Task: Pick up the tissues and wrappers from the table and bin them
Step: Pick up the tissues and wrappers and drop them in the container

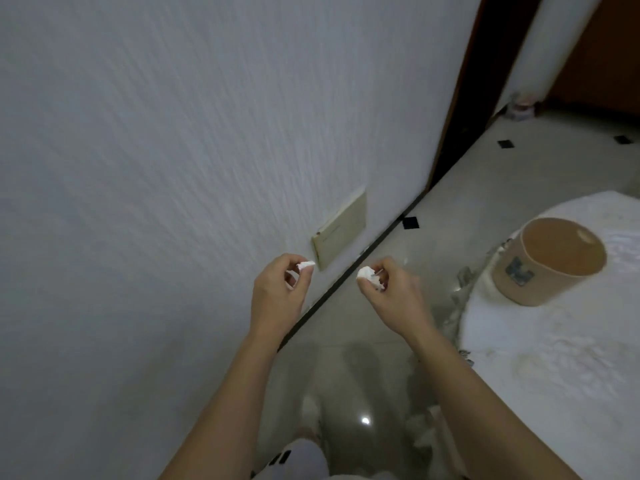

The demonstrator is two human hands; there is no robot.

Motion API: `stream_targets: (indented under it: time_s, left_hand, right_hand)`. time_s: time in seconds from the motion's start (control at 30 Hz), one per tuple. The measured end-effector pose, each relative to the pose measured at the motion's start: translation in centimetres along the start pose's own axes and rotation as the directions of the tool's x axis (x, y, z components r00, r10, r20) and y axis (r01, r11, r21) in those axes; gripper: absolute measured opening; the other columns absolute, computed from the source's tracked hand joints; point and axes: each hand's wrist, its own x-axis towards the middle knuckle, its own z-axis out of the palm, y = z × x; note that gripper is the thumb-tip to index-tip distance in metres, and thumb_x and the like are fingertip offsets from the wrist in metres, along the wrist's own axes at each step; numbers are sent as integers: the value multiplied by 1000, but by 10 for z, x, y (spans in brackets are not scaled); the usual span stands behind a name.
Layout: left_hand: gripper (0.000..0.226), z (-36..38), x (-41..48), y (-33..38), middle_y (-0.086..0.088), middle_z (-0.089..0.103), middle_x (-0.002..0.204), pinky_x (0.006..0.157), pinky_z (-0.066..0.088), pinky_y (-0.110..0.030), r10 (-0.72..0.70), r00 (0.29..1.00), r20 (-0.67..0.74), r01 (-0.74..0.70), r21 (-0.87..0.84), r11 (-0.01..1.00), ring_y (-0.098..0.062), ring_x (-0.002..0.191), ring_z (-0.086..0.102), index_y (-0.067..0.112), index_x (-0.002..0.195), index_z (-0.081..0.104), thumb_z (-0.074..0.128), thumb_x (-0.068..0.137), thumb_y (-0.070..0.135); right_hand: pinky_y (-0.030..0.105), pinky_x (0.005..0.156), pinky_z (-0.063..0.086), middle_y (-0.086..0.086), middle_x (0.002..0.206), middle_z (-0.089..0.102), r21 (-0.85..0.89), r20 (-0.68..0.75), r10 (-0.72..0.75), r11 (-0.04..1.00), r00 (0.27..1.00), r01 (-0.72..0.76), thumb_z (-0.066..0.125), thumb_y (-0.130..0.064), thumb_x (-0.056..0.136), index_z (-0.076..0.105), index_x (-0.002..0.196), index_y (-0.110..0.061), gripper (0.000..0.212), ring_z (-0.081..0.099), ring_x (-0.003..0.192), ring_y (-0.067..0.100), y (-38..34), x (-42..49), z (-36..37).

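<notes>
My left hand [277, 292] is closed around a small crumpled white tissue [306, 265] that pokes out between thumb and fingers. A second crumpled white tissue [367, 274] is pinched in my right hand [391, 292]. Both hands are held out in front of me, above the floor and close to the wall, left of the table. A round beige tub [547, 265] with an open top and a blue mark on its side stands on the table [554, 358], to the right of my right hand.
The round table has a white lace cloth. A textured white wall [156, 150] fills the left, with a beige cover plate [341, 230] low on it. The glossy tiled floor [450, 209] runs back to a dark wooden door frame [460, 98].
</notes>
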Motion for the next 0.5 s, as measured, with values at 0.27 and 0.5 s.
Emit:
stream_targets:
  time_s: [0.27,0.5]
  left_hand:
    - [11,76,140,-8,7,64,80,61,48,-21,108,978,180,-87,-122,989,-12,74,59,25,90,66,64,92,35]
    - [3,113,256,-3,11,64,80,66,50,-22,257,903,344,-188,-223,957,-9,76,59,32,90,63,65,92,33]
  right_hand:
    - [21,53,37,-12,71,57,-88,-192,147,982,970,-166,62,-45,87,54,90,-29,18,55,68,3,15,96,-20]
    - [22,54,35,-12,73,58,-107,-357,251,946,900,-307,59,-50,87,54,90,-29,22,57,69,9,2,187,-23]
